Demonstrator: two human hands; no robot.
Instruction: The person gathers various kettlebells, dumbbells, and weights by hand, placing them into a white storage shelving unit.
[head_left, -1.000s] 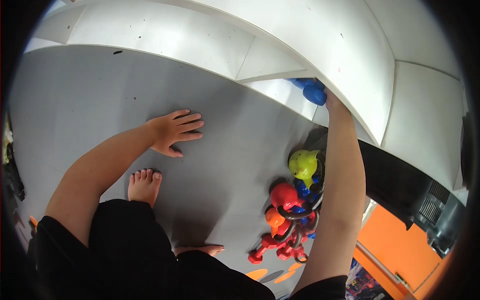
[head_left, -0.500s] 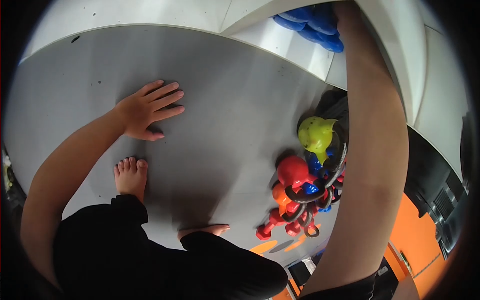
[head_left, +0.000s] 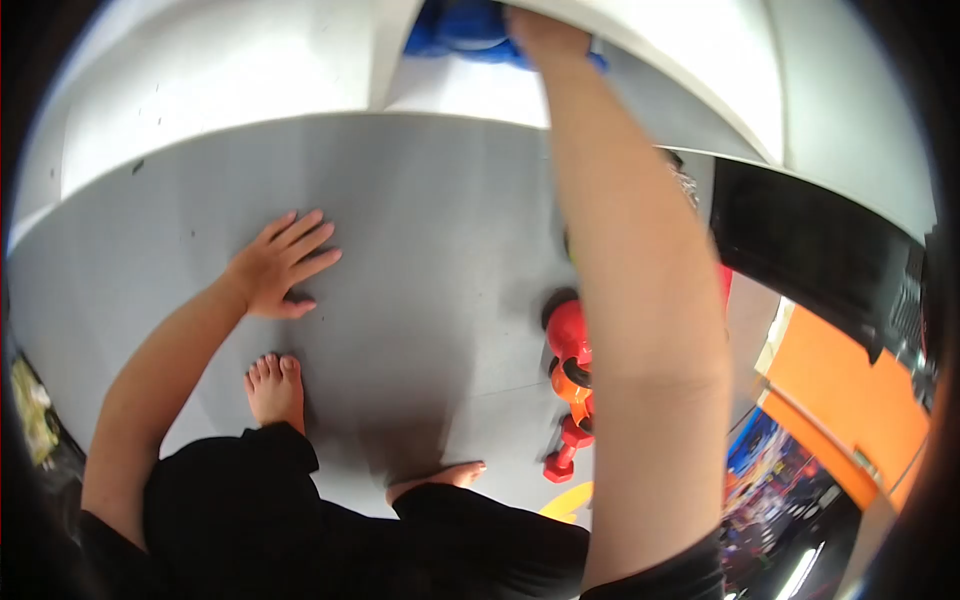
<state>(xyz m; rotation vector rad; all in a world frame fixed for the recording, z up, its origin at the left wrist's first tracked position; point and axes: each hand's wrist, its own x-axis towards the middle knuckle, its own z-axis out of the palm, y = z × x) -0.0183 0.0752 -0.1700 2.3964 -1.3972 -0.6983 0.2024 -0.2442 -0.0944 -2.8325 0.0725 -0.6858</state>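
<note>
My left hand [head_left: 285, 268] lies flat on the grey floor [head_left: 430, 280], palm down with the fingers spread. It holds nothing. At the top of the view, my right hand [head_left: 550, 38] reaches into a white shelf compartment [head_left: 460, 92]. It is right at a pile of blue, rounded objects [head_left: 470, 30], whose kind I cannot make out. The frame's edge and the hand itself hide the fingers, so a grip does not show.
Right of centre on the floor, partly behind my right forearm, are a red kettlebell [head_left: 567, 330], an orange kettlebell [head_left: 566, 383] and a red dumbbell [head_left: 567, 450]. My bare foot [head_left: 275, 388] is below my left hand. A black panel [head_left: 800, 225] stands at right.
The view has swung to the right, so the shelf and my right arm sit further left and the forearm covers more kettlebells. My left hand stays on the floor; my right hand stays at the blue objects.
</note>
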